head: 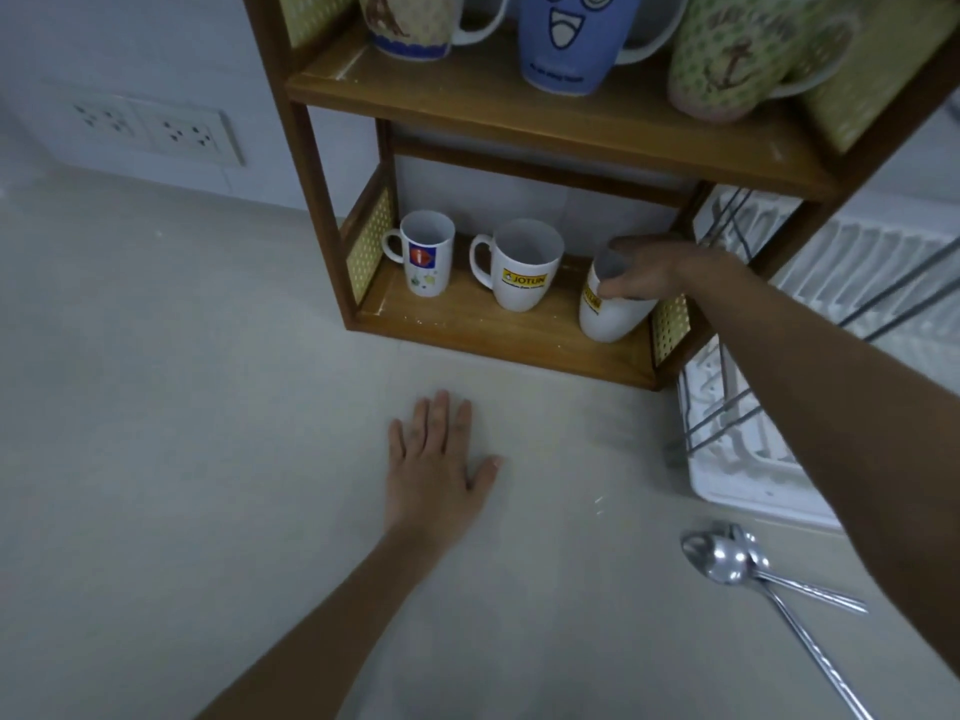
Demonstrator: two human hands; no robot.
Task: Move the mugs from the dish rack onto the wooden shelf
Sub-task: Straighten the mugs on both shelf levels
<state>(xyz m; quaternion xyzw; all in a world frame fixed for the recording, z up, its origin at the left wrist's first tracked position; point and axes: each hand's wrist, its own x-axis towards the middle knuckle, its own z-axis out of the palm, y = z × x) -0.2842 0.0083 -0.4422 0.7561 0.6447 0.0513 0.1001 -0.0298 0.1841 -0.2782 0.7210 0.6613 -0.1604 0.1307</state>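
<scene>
My right hand grips the rim of a white mug with a yellow logo, which stands at the right end of the lower board of the wooden shelf. Two more white mugs stand on that board: a Jotun mug in the middle and a smaller one with a red and blue logo at the left. My left hand rests flat on the counter in front of the shelf, fingers straight. The upper board carries a patterned mug, a blue face mug and a green anchor mug.
The white dish rack with wire dividers stands right of the shelf, partly behind my right arm. Two metal spoons lie on the pale counter in front of it. Wall sockets sit at the back left.
</scene>
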